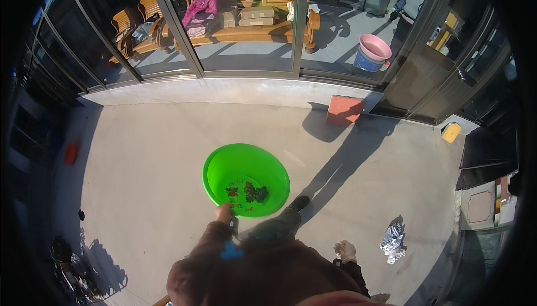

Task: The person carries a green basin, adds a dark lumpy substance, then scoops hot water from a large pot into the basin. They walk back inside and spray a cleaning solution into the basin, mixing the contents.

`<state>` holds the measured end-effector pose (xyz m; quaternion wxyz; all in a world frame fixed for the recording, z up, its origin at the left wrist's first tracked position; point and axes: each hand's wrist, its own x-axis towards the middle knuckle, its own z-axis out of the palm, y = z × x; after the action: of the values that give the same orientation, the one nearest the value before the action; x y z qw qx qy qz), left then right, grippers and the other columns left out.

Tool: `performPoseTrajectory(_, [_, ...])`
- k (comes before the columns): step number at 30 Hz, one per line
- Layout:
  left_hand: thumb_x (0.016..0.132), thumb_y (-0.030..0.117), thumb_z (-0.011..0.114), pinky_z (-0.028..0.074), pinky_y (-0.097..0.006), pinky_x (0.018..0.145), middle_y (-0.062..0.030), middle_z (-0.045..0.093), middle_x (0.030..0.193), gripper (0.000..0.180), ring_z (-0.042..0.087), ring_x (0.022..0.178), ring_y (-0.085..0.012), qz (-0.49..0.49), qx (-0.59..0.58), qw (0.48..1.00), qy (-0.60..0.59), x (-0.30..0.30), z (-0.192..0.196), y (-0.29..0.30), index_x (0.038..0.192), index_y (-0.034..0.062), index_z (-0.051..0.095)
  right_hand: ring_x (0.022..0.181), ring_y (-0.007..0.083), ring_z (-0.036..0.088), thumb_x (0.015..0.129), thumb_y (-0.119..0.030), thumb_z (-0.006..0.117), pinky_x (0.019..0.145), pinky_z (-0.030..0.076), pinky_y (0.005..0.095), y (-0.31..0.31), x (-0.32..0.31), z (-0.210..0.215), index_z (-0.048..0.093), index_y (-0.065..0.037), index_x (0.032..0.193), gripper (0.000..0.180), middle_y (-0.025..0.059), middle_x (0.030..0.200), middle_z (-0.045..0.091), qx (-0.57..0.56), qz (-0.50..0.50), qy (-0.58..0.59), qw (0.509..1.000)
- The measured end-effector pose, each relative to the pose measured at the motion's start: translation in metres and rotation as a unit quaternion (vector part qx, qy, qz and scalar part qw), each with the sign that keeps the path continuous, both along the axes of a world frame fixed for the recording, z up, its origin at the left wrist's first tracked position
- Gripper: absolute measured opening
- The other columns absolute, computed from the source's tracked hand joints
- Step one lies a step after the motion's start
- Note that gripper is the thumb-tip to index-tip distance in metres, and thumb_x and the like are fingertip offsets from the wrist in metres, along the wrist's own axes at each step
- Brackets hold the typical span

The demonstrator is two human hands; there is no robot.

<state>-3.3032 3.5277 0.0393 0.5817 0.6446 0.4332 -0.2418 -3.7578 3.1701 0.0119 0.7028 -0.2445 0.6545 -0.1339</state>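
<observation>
A bright green plastic basin (246, 160) is tilted in front of me, left of the middle. My left hand (225, 212) is closed on its near rim. Inside, at the bottom, lie dark clumps (255, 192) and smaller reddish-brown bits; their kind is too small to make out. My right hand (345, 251), pale as if gloved, hangs low at my right side. Its fingers look loosely apart, with nothing seen in them. Crumpled silvery sheeting (393, 243) lies on the ground to the right of that hand.
Concrete ground (151, 155) surrounds me. A reddish square slab (344, 110) leans by the low wall below glass panes. Behind the glass are a wooden bench (240, 36), stacked pink and blue tubs (373, 51) and a person (413, 6). A yellow object (451, 132) lies by the doorway.
</observation>
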Motion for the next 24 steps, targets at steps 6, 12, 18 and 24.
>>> performPoseTrajectory(6, [0.071,0.018,0.065,0.046,-0.038,0.057,-0.0106,0.06,0.075,0.026,0.056,0.064,-0.0221,-0.17,0.018,0.985,0.002,0.02,0.007,-0.103,0.089,-0.0002,0.062,0.056,0.0282,0.056,0.089,-0.019,0.055,0.048,0.048,0.0358,-0.083,0.001,0.042,0.048,0.001,0.105,0.026,0.0158,0.072,0.058,0.071,-0.142,0.023,0.987])
performPoseTrajectory(12, [0.071,0.019,0.066,0.045,-0.035,0.055,-0.0094,0.059,0.07,0.021,0.055,0.062,-0.0209,-0.283,0.048,0.957,-0.048,0.049,0.024,-0.212,0.079,0.001,0.062,0.06,0.0211,0.058,0.086,-0.017,0.058,0.056,0.051,0.0344,-0.157,0.04,0.075,0.051,-0.003,0.093,0.017,0.0103,0.072,0.059,-0.045,-0.149,-0.021,0.988])
performPoseTrajectory(18, [0.069,0.011,0.069,0.043,-0.034,0.046,-0.0079,0.057,0.067,0.015,0.054,0.056,-0.0189,-0.221,0.006,0.975,-0.001,0.041,0.037,-0.289,0.075,0.002,0.059,0.064,0.0193,0.061,0.084,-0.019,0.06,0.058,0.054,0.0332,-0.176,0.043,0.089,0.054,-0.003,0.092,0.019,0.0096,0.075,0.061,-0.025,-0.047,-0.004,0.999])
performPoseTrajectory(24, [0.07,0.005,0.068,0.046,-0.036,0.047,-0.0091,0.053,0.074,0.02,0.054,0.059,-0.02,-0.135,-0.036,0.99,0.01,-0.009,0.043,-0.319,0.085,0.0036,0.055,0.06,0.0195,0.059,0.085,-0.02,0.06,0.06,0.053,0.0338,-0.187,-0.036,0.079,0.054,-0.004,0.087,0.017,0.0097,0.074,0.06,0.016,-0.061,-0.057,0.996])
